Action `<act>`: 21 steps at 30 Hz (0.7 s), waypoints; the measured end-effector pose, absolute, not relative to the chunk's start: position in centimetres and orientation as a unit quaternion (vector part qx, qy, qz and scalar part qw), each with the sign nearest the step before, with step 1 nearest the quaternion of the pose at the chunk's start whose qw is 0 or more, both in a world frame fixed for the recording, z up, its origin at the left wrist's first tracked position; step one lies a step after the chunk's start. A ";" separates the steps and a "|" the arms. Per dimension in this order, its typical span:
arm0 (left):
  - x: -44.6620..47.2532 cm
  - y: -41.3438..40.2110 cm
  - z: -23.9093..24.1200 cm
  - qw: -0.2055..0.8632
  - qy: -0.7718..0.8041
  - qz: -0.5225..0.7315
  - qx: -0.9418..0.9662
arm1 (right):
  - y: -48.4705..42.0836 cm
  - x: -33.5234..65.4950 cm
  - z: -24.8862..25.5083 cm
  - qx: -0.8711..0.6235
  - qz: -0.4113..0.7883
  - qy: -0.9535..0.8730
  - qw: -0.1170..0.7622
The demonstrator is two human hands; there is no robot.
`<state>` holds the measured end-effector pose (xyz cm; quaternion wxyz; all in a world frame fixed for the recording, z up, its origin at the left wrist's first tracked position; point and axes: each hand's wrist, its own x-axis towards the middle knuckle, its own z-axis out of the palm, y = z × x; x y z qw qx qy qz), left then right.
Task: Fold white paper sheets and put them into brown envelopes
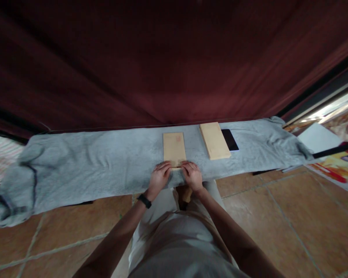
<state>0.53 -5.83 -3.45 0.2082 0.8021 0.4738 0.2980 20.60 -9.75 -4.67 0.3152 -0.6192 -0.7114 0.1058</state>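
A tan paper envelope [174, 147] lies flat in front of me, with a small reddish print near its far right corner. My left hand [160, 177] is closed at its near left corner, the fingertips on the near edge. At the near right corner my right hand [192, 174] grips the same edge in a like way. Between the hands, a narrow strip at the near edge appears folded. The thumbs are partly hidden. To the right lies a thick stack of similar envelopes [215, 141], apart from both hands.
A grey cloth [124, 154] covers the long narrow surface. A dark tablet or phone [230, 139] lies partly under the envelope stack. Dark red fabric [174, 69] rises along the back. Brown floor tiles [266, 216] and a colourful printed package [339, 168] show below and at right.
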 end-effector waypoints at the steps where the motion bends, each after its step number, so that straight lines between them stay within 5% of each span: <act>1: 0.6 -5.8 -3.4 0.205 0.478 0.295 0.802 | -9.7 20.5 -4.7 -0.621 0.106 -0.708 0.318; 21: 1.3 -9.5 -3.7 0.091 0.394 0.192 0.894 | -9.7 19.9 -4.6 -0.636 0.098 -0.695 0.320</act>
